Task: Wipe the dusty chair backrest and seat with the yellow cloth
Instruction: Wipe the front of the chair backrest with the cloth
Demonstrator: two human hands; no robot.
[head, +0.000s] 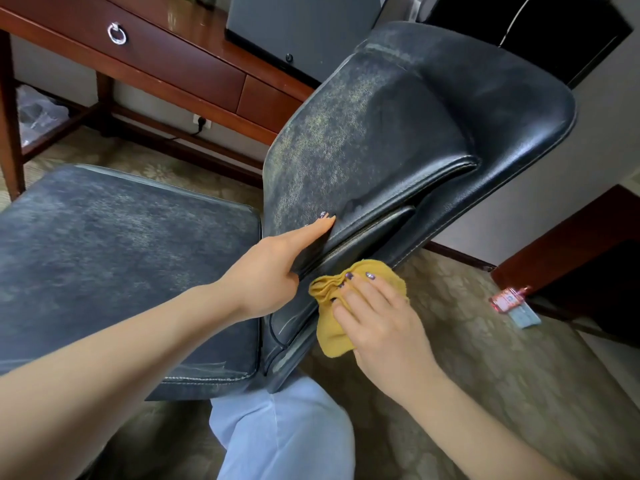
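Nearest the camera: a knee in pale blue trousers (277,431), with both bare forearms reaching out above it. Right hand (377,317) lies spread on the soft yellow cloth (329,337), fingers nearly straight and a little apart, pressing it to the low rear edge of the chair back; thumb hidden. Cloth bunches in folds under the fingertips, and a loose flap hangs below the palm. Left hand (273,271) grips the bottom side edge of the padded black leather backrest (381,133), just left of the cloth: one digit laid straight along the front face, the others wrapped round the edge and mostly out of sight. Backrest tilts away up and to the right; its left front carries a blotchy yellowish-grey dust film, its right flank looks glossy. The flat black leather seat (121,254) spreads to the left under the left forearm, filmed with the same pale dust. Beige patterned carpet (485,358) beneath; a small pink-and-blue packet (512,304) lies on it, well to the right. Beyond the chair, a reddish-brown wooden desk (194,64) with a silver ring pull (117,33) on its drawer and a dark boxy appliance (301,22) on top. White wall socket (202,123) with a black plug shows below the desk.
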